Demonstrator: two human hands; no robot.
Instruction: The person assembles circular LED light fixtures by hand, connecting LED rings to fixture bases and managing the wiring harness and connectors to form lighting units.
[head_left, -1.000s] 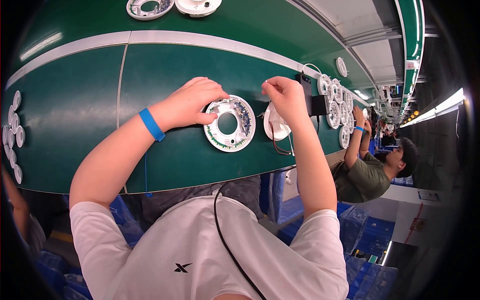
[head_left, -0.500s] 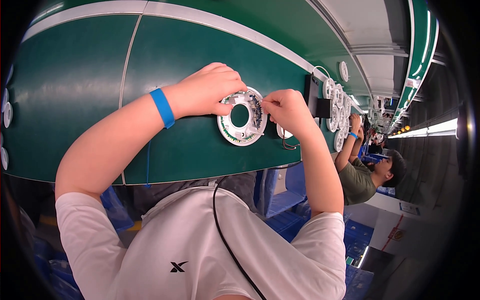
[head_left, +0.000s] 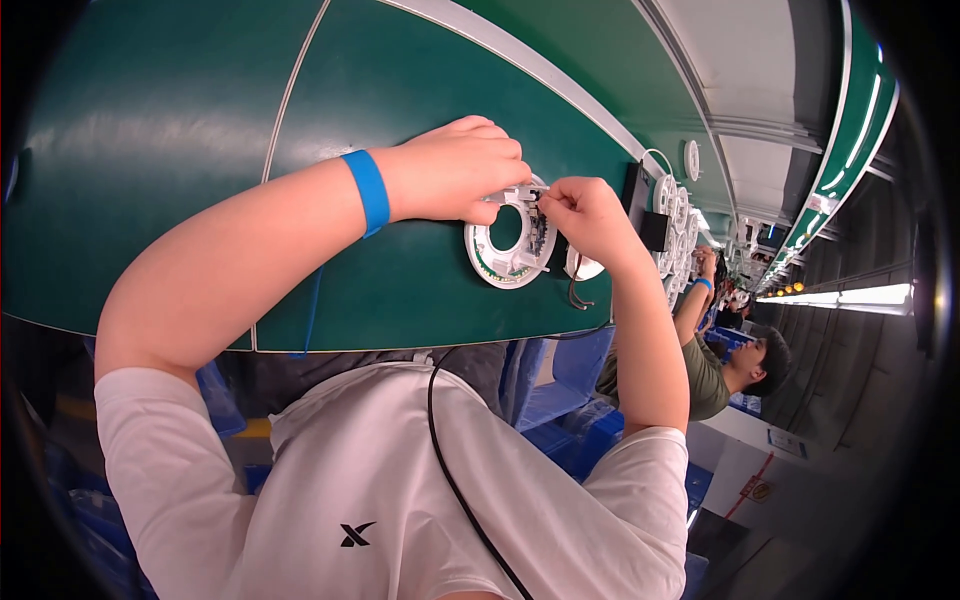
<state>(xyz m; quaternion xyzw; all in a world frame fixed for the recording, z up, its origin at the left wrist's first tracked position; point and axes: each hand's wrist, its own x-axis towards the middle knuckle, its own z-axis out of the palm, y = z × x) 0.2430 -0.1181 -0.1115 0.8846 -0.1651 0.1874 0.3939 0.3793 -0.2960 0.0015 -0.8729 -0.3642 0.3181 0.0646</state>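
Your left hand presses down on the white ring part on the green belt. Your right hand pinches a small piece at its top rim, fingertips nearly touching the left's.

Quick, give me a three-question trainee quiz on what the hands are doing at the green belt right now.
1. True or false: the left hand rests on the white ring-shaped housing.
2. Which does the right hand pinch at the ring's top edge? A) a small white part B) a screwdriver C) a blue cloth
3. Fill in: the left wrist wears a ____ wristband.

Key: 1 true; 2 A; 3 blue. The ring lies flat on the green conveyor belt.
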